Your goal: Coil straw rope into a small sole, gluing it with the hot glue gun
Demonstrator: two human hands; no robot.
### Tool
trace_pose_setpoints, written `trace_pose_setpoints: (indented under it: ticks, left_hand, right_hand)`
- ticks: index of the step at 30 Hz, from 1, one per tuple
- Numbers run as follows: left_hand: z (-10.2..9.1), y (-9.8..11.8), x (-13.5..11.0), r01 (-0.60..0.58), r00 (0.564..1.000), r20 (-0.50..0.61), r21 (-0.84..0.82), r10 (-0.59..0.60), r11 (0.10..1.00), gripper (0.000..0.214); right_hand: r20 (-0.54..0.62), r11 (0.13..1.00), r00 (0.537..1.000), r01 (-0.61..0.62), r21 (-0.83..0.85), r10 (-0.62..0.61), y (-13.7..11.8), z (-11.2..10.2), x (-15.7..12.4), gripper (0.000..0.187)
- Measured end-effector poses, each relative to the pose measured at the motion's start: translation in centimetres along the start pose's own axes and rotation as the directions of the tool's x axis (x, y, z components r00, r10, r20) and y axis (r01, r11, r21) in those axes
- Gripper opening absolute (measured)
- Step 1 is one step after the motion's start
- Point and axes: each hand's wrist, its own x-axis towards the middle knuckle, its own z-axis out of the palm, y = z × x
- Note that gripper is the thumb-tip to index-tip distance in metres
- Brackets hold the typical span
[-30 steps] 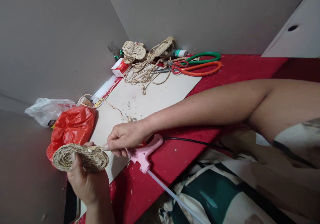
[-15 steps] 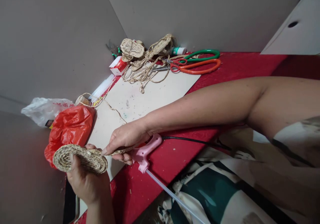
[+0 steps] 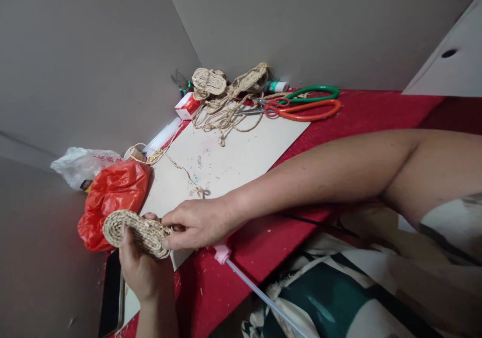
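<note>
A flat sole of coiled, braided straw cord (image 3: 141, 231), narrowed at its middle, is in my left hand (image 3: 141, 270). That thumb presses on its upper face while the fingers wrap beneath. My right hand (image 3: 203, 222) pinches the sole's near right end between thumb and fingers; the cord there is mostly hidden by the hand. Just below my right hand, part of a pink glue gun (image 3: 222, 252) shows, with a long translucent glue stick (image 3: 259, 293) sticking out of its back. A straw cord (image 3: 181, 166) trails over the pale board beyond.
A pale board (image 3: 241, 162) covers part of the red tabletop (image 3: 361, 112). At the back lie straw pieces (image 3: 209, 82), tangled cord and scissors with orange and green handles (image 3: 312, 112). A red plastic bag (image 3: 116, 197) and a phone (image 3: 111, 293) are at left.
My right hand has turned and moved from the stretched cord onto the sole's end, covering most of the glue gun. The whole view has shifted slightly.
</note>
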Motion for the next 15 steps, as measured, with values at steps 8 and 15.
trace_pose_setpoints:
  ticks: [8,15]
  left_hand:
    - [-0.1,1.7,-0.3,0.016,0.999,0.05,-0.028,-0.015,0.999,0.027]
    - [-1.7,2.1,1.8,-0.17,0.985,0.002,-0.023,0.17,0.985,0.025]
  right_hand:
    - [0.052,0.869,0.974,-0.218,0.445,0.218,0.0,0.1,0.5,0.014]
    - [-0.091,0.771,0.98,-0.078,0.633,0.175,0.9,-0.8,1.3,0.016]
